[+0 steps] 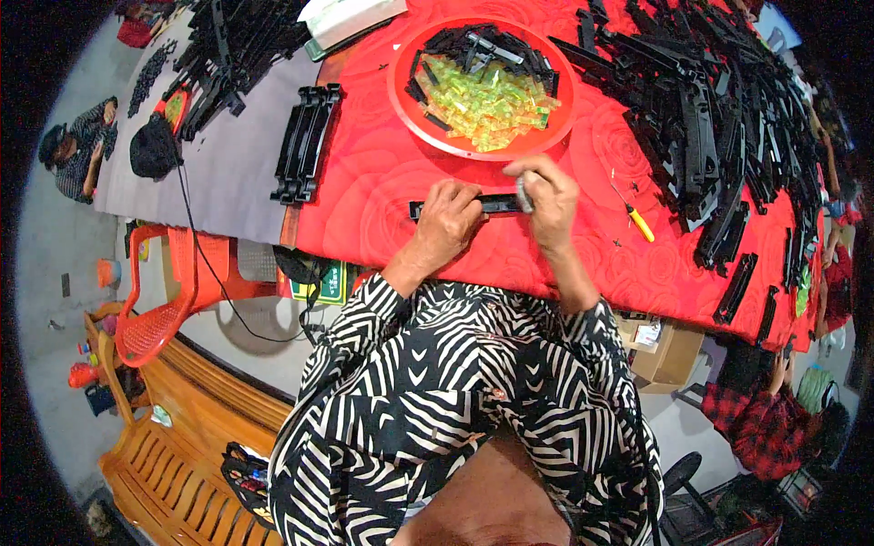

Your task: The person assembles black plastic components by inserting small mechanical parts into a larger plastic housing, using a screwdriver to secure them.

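"What's the left hand (pixel 446 221) doing?"
"Its grip is clamped on a black plastic strip (pixel 501 204), on the worktop (pixel 364 223) just below the red basin (pixel 565 107)."
"And the right hand (pixel 553 198)?"
"Closed around a small grey piece (pixel 523 194), by the strip's right end."

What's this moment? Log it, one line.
left hand: holding black strip | right hand: gray object, near strip's right end | beyond: red basin

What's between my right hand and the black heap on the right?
In the head view, a yellow-handled tool lies between your right hand and the black heap.
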Demonstrator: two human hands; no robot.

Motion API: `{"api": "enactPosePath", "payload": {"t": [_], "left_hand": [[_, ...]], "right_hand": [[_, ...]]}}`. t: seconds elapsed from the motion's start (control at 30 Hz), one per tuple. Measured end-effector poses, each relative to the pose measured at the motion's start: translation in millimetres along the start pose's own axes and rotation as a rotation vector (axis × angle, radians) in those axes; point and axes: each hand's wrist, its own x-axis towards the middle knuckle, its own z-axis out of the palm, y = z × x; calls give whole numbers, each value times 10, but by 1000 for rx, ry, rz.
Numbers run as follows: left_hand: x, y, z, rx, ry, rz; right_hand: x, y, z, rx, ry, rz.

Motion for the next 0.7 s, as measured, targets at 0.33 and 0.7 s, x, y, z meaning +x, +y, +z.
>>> {"api": "enactPosePath", "payload": {"t": [0.33, 0.7], "left_hand": [[-11, -132, -228, -12, -94, 150], [12, -111, -342, 35, -137, 132]], "right_hand": [[11, -83, -120, -991, -414, -99], [-32, -35, -48, -1101, -552, -94]]}}
